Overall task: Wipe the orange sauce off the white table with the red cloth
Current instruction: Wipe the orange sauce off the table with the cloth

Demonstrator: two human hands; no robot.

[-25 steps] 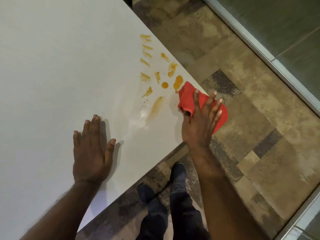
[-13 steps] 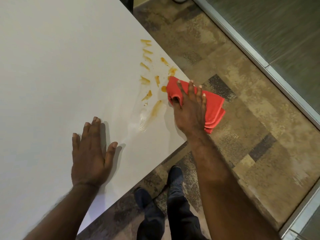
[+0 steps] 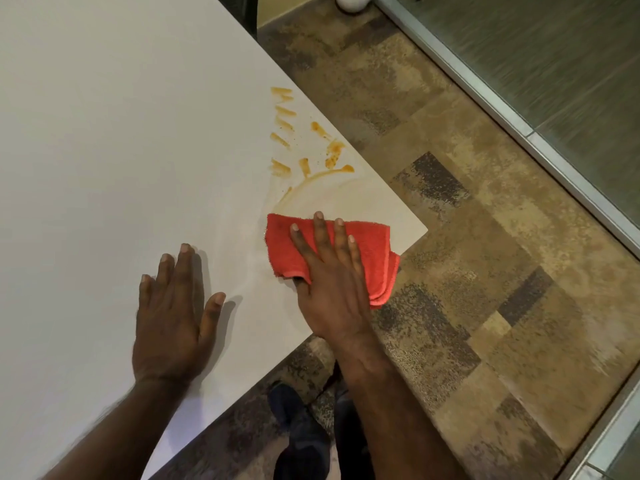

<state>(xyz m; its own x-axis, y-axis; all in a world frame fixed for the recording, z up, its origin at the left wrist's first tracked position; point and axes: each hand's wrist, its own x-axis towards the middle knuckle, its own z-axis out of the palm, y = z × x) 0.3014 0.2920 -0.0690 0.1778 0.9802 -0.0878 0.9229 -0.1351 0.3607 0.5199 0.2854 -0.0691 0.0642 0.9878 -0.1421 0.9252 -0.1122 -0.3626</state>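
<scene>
My right hand (image 3: pixel 329 282) presses flat on the folded red cloth (image 3: pixel 372 247) near the right corner of the white table (image 3: pixel 121 150); one end of the cloth hangs over the table edge. Beyond the cloth lie several orange sauce streaks (image 3: pixel 304 140), and a curved orange smear (image 3: pixel 311 180) arcs above a faint wet patch. My left hand (image 3: pixel 173 320) rests palm down on the table, fingers spread, left of the cloth and apart from it.
The table's corner (image 3: pixel 424 230) juts over brown patterned carpet (image 3: pixel 485 271). My dark shoes (image 3: pixel 298 431) stand below the near edge. A metal door or window frame (image 3: pixel 519 126) runs along the right. A white rounded object (image 3: pixel 351 1) sits on the floor at the top.
My right hand has dragged the cloth toward me across the lower sauce spots, leaving a curved smear and a wet patch. The left hand has stayed flat in place.
</scene>
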